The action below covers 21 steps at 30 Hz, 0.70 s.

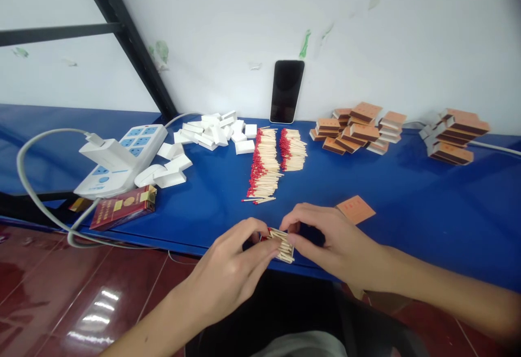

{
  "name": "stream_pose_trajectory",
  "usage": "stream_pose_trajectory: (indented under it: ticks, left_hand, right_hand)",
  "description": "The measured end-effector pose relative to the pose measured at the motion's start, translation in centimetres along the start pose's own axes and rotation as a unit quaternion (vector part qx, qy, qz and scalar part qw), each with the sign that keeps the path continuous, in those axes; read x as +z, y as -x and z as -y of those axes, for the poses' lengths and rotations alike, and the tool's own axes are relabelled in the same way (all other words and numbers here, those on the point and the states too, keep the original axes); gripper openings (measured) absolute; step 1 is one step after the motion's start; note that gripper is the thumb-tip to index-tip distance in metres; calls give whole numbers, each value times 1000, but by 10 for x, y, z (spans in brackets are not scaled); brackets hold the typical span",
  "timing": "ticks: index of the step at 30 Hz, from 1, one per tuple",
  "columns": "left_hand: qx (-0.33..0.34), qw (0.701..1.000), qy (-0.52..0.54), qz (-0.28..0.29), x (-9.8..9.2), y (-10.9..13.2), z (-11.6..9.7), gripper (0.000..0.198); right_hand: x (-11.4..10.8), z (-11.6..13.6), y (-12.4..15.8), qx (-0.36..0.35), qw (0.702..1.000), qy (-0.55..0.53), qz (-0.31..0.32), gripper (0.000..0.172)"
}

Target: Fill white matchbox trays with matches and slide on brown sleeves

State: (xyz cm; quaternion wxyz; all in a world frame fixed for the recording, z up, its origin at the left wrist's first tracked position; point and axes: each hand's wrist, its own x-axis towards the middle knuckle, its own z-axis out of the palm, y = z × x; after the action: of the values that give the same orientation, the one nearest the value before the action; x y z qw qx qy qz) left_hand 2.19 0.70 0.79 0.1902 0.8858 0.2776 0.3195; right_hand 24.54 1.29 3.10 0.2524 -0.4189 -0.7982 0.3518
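Observation:
At the table's front edge, a small white matchbox tray (292, 261) holds matches (285, 251) with red heads toward the left. My left hand (234, 265) is closed on the tray's left side, its thumb lying over the matches. From the right, my right hand (340, 237) pinches the tray's edge with thumb and index finger. An orange matchbox sleeve (357, 210) lies flat just beyond my right hand. Farther back, loose red-headed matches lie in a larger pile (266, 161) and a smaller pile (293, 151).
White trays (214, 129) are heaped at the back left, and orange matchboxes (354, 129) at the back right, with another stack (458, 134) beyond. A phone (287, 91) leans on the wall. On the left are a power strip (138, 145), cables and a red box (124, 206).

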Motion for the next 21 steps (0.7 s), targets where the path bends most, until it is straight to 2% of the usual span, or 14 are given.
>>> stream_pose_trajectory:
  ticks: [6,10,14,18,21]
  left_hand:
    - [-50,997,60,-1,0,-14,2,10]
    - [-20,998,61,-18,1,-14,7,14]
    - [17,999,49,8,-1,-10,12,19]
    - [26,999,40,23,-4,-10,12,17]
    - [24,999,22,23,-3,-11,11,17]
  right_hand:
    - [3,1,2,24,999,43,-9,10]
    - [-5,3,7,16,998,32,44,9]
    - [-11,6,9,32,996,36,74,10]
    - [-11,11,2,54,992,64,97,9]
    - [-12,17,0,59,989,71,114,15]
